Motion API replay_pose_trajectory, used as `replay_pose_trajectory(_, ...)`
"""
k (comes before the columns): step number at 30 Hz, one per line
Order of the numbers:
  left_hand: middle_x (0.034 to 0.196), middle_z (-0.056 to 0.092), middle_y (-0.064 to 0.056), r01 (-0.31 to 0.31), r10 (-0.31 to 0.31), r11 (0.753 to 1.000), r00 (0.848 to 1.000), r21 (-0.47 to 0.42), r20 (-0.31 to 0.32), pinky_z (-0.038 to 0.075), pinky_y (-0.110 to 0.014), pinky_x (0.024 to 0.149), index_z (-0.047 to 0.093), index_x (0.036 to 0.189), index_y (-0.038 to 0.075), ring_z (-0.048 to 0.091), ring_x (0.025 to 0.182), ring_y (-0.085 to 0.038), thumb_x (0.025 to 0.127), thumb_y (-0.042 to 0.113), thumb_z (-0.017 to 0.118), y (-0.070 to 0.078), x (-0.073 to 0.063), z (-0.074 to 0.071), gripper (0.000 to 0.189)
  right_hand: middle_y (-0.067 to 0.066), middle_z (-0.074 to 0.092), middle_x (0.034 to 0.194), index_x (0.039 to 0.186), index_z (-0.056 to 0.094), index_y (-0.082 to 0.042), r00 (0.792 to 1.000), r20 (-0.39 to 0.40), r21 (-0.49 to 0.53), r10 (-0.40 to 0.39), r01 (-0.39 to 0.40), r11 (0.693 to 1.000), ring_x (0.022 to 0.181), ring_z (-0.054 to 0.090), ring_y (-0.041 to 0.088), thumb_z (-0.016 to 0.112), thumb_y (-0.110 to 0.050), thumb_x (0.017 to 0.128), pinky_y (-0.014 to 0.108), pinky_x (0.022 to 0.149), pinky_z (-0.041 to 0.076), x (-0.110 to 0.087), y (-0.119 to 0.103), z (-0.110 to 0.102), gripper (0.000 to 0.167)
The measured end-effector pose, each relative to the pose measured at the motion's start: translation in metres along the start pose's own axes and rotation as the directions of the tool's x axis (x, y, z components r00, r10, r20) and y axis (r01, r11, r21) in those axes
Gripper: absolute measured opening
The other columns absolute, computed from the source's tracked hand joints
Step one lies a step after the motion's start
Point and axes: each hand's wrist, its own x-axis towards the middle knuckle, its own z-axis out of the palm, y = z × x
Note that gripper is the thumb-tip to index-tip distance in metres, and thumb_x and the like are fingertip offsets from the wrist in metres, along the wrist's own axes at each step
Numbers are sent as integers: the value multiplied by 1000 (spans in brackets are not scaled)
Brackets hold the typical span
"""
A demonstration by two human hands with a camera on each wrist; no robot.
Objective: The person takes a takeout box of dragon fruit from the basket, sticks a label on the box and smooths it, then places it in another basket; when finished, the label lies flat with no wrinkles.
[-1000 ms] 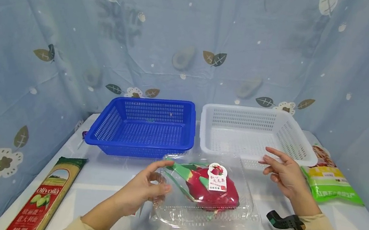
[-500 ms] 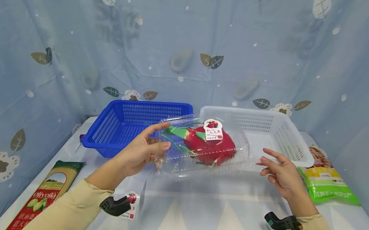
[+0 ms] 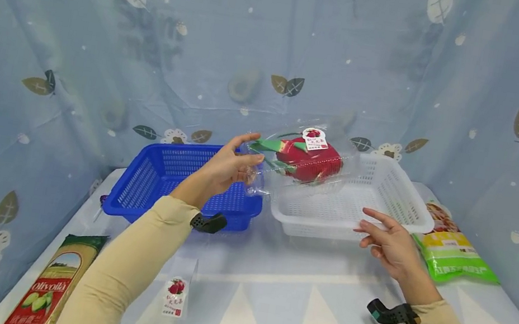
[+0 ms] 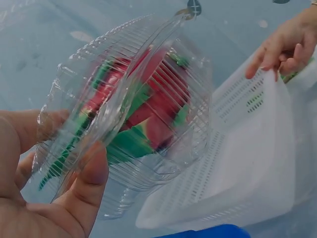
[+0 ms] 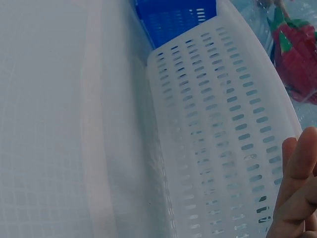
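My left hand (image 3: 225, 169) grips the left end of a clear plastic clamshell box (image 4: 193, 148), its thumb on one side and fingers on the other. Inside lies a red dragon fruit (image 3: 312, 162) with green scales, and a white label (image 3: 314, 139) is stuck on the lid. The box is held up in the air, overlapping the back left of the white basket (image 3: 315, 227) in the head view. At that basket's front right rim is my right hand (image 3: 391, 245), fingers loosely extended and holding nothing. In the right wrist view its fingers (image 5: 302, 163) show beside the slotted wall.
Left of the white basket stands a blue basket (image 3: 133, 187). A pasta packet (image 3: 54, 282) lies at the front left, and a green and yellow food bag (image 3: 454, 252) at the right. A small card with a dragon fruit picture (image 3: 174, 297) stands on the table.
My left hand has lifted the clamshell box from the table and carried it up and away, over the baskets. The standing card has come into sight. My right hand stays nearly in place.
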Motion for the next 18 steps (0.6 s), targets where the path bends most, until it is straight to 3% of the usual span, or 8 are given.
replay_pose_trajectory(4, 134, 50, -19, 5, -5, 1000, 1000, 8, 14, 51, -27, 53, 37, 149, 33, 53, 50, -13, 96, 14, 64, 2, 24, 6, 62, -1, 77, 89, 124, 61, -28, 1000, -7, 3, 1, -1, 1000, 58, 67, 6, 57, -9, 99, 13, 41, 41, 2, 2, 1, 31)
replay_pose_trajectory(10, 114, 57, -13, 27, -27, 999, 1000, 28, 0, 49, -26, 50, 41, 146, 32, 51, 49, -14, 95, 13, 66, 1, 58, 18, 60, -3, 77, 89, 125, 59, -26, 999, -20, -16, 26, -27, 1000, 57, 67, 6, 59, -11, 99, 13, 41, 41, 5, 4, 3, 30)
replay_pose_trajectory(18, 104, 58, -11, 60, -63, 997, 996, 45, 57, 50, -26, 52, 41, 146, 32, 53, 51, -15, 93, 13, 67, -13, 92, 36, 61, -3, 77, 88, 124, 59, -26, 998, -50, -40, 25, -28, 999, 57, 66, 6, 60, -13, 98, 13, 40, 41, 0, 0, 0, 29)
